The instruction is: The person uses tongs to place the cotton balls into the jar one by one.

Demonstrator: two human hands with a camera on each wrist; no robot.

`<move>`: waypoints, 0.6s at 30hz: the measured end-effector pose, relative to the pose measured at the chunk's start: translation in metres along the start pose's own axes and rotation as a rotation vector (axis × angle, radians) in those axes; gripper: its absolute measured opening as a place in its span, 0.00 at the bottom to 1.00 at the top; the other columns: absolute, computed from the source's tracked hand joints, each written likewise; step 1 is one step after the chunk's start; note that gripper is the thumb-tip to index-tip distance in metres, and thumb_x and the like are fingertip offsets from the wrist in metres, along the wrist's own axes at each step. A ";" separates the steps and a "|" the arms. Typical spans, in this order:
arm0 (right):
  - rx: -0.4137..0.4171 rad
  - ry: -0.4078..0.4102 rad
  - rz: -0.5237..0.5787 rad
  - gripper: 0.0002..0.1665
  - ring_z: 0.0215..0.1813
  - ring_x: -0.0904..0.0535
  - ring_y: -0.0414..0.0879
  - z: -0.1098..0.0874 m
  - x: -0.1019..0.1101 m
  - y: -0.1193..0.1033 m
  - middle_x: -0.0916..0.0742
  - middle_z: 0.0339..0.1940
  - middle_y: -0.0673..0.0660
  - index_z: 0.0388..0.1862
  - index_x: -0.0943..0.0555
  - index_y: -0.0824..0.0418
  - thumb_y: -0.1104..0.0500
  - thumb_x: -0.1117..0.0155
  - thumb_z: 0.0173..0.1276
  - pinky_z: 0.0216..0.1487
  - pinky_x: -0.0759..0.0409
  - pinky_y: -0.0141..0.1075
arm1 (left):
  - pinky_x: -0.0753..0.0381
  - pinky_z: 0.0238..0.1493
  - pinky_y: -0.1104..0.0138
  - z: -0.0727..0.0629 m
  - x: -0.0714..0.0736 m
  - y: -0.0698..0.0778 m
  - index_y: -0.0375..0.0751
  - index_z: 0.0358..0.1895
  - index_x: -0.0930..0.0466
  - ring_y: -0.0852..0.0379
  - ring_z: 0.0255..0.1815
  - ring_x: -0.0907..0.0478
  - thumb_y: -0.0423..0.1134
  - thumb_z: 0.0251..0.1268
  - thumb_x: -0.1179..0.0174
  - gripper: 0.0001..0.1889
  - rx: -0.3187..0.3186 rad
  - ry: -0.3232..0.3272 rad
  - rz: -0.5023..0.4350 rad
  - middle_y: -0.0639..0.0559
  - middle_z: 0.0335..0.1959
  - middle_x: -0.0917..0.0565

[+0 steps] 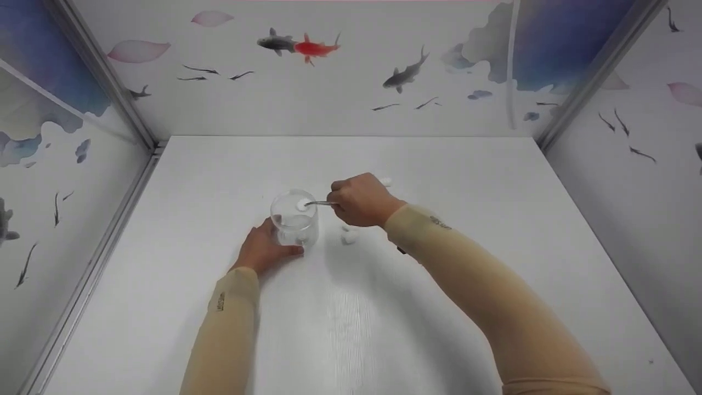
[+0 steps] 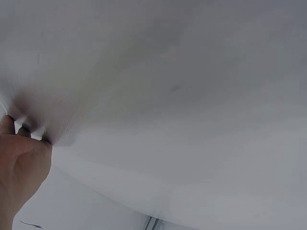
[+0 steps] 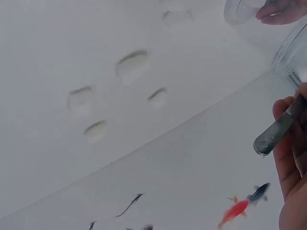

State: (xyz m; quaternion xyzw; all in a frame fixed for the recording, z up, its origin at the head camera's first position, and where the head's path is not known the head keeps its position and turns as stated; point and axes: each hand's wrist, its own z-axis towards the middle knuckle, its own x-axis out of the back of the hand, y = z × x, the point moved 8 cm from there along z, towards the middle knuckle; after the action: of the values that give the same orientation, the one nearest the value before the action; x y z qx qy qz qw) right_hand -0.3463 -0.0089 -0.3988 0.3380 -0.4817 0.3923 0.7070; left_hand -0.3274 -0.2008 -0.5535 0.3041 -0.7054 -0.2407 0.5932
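Observation:
In the head view a clear cup point(image 1: 296, 237) stands on the white table, and my left hand point(image 1: 264, 249) grips its side with the thumb along the near side. My right hand point(image 1: 362, 200), right of the cup, holds slim metal tweezers point(image 1: 321, 203) pointing left over the rim. A small white cotton-like lump point(image 1: 301, 205) shows at their tips, within the rim's outline. The right wrist view shows the flat rounded end of the tweezers point(image 3: 273, 139) sticking out of my right hand point(image 3: 292, 167). In the left wrist view my left hand's point(image 2: 24, 160) fingertips are low at the tabletop.
Several white lumps point(image 3: 133, 67) lie scattered on the table near my right hand; one lump point(image 1: 349, 236) sits right of the cup. White panels with painted fish point(image 1: 315, 49) stand behind and at both sides of the table point(image 1: 439, 159).

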 end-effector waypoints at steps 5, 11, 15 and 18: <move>0.018 -0.033 0.010 0.09 0.23 0.21 0.42 0.002 -0.009 -0.006 0.15 0.26 0.48 0.32 0.12 0.55 0.64 0.39 0.63 0.21 0.21 0.38 | 0.51 0.76 0.47 0.000 0.000 0.000 0.39 0.78 0.44 0.38 0.76 0.46 0.61 0.42 0.21 0.61 -0.006 0.003 -0.019 0.39 0.74 0.34; 0.025 -0.032 0.013 0.09 0.22 0.23 0.42 -0.005 -0.007 -0.001 0.16 0.26 0.49 0.31 0.12 0.56 0.64 0.39 0.63 0.21 0.21 0.40 | 0.51 0.76 0.47 0.001 -0.001 0.000 0.39 0.78 0.44 0.36 0.76 0.46 0.61 0.41 0.21 0.61 -0.013 0.001 -0.015 0.38 0.74 0.35; 0.009 -0.010 0.016 0.08 0.20 0.24 0.42 -0.014 0.000 0.006 0.17 0.25 0.49 0.32 0.12 0.56 0.64 0.38 0.63 0.21 0.22 0.39 | 0.52 0.77 0.47 0.001 -0.001 -0.001 0.39 0.78 0.44 0.36 0.76 0.46 0.62 0.41 0.22 0.61 -0.017 -0.001 -0.005 0.37 0.74 0.35; -0.009 0.019 0.029 0.07 0.20 0.25 0.43 -0.027 0.005 0.016 0.18 0.24 0.49 0.31 0.13 0.57 0.65 0.36 0.62 0.20 0.23 0.40 | 0.53 0.77 0.46 0.000 0.000 -0.002 0.37 0.78 0.46 0.34 0.76 0.48 0.62 0.42 0.22 0.61 -0.016 -0.002 0.001 0.36 0.74 0.37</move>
State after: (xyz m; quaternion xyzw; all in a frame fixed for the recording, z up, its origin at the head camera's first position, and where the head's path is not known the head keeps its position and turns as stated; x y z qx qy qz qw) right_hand -0.3479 0.0228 -0.4005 0.3242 -0.4817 0.4035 0.7071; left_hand -0.3277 -0.2021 -0.5544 0.2984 -0.7043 -0.2464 0.5951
